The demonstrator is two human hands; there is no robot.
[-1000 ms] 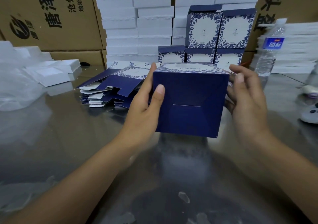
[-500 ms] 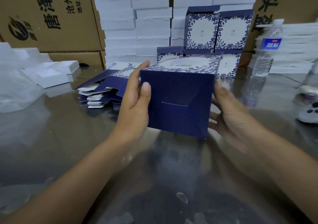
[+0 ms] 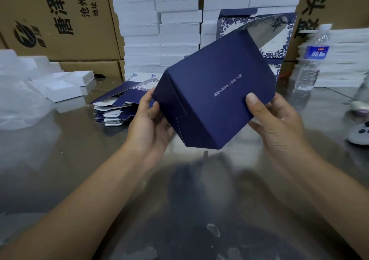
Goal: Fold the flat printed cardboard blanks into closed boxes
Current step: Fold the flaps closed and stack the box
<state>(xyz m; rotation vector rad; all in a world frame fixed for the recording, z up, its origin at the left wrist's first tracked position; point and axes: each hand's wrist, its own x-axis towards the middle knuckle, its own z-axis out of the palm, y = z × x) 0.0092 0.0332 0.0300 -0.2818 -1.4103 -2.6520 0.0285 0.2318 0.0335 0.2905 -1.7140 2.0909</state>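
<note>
Both hands are on one box (image 3: 215, 92), held off the table (image 3: 60, 160) at centre view.

Left hand (image 3: 148, 120): fingers half curled and cupping the box's left end, thumb lying on that end face. It grips the box. Right hand (image 3: 279, 126): thumb pressed flat on the broad top face near its right edge, the other fingers under the box and out of my sight. It also grips the box.

The box is dark navy and tilted, with one corner pointing down at 6 o'clock. There is one thin line of pale print on the broad face. The left end shows a stepped tuck seam and is closed. The far end at 1 o'clock is blurred with a pale floral panel showing, and I can't tell whether it is shut.

Counts:
- One box in hand.
- One pile of blanks (image 3: 119, 108) lies flat on the table at 9 o'clock from the box, just past the left hand. It has many sheets and I can't count them.
- At least two finished boxes (image 3: 287, 40) stand at 1 o'clock, mostly hidden behind the held one.
- One bottle (image 3: 313, 60) stands upright at 2 o'clock.
- One controller (image 3: 359, 136) is cut by the edge at 3 o'clock.
- Several foam (image 3: 60, 84) pieces are at 9 o'clock, far left.
- Four brown cartons (image 3: 60, 20) at 10 and 2 o'clock.
- White stacks (image 3: 159, 30) are at 12, and I can't count them.
</note>
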